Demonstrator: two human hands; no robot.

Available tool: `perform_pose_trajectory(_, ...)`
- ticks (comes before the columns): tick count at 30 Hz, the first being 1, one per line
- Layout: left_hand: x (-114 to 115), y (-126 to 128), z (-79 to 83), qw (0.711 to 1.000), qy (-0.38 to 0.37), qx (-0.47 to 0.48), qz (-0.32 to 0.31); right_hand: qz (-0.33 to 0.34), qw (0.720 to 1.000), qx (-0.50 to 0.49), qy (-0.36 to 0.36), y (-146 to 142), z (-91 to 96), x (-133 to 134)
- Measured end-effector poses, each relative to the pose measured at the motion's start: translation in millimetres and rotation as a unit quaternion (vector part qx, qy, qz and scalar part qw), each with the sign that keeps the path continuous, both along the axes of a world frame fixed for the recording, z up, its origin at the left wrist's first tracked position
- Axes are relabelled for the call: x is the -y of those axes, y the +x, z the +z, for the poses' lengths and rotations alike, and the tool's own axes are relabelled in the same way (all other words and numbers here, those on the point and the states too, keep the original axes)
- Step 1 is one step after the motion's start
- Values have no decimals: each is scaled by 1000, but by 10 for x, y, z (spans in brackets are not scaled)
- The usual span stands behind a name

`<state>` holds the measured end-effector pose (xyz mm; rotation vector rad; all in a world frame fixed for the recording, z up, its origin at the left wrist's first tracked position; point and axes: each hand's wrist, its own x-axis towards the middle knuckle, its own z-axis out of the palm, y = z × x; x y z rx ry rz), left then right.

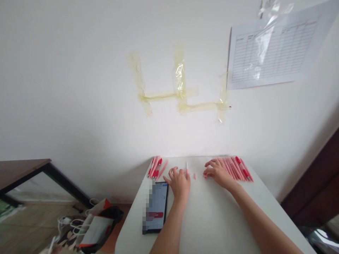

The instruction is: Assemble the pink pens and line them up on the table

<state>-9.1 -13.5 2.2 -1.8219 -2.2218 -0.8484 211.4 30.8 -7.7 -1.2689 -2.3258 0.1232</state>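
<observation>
Your left hand (180, 184) has its outer fingers fanned and a slender pink-and-white pen part (186, 170) at its inner fingertips; your right hand (218, 173) is curled beside a row of pink pens (236, 170); whether either grip pinches anything cannot be determined. Between them, a small pink piece (195, 176) lies on the worktop (209, 222), with a smartphone (158, 208) at left.

The pink pens (233, 169) look plastic, the tabletop (212, 215) smooth, the yellowish tape (180, 76) glossy.
</observation>
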Motion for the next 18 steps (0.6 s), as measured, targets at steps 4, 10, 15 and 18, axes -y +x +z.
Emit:
perform_pose_trajectory(4,-4,8,0,1000,-9,1,6,18,1000,8,-24,17,42,-1)
perform_pose_trajectory(10,-29,18,-23,1000,-24,1,2,28,999,11,-23,35,42,-7)
perform_pose_trajectory(15,-47,22,-35,1000,-28,0,-4,32,999,6,4,35,-6,-24)
perform_pose_trajectory(18,-52,20,-33,1000,-27,7,-10,28,999,1,26,35,-42,-37)
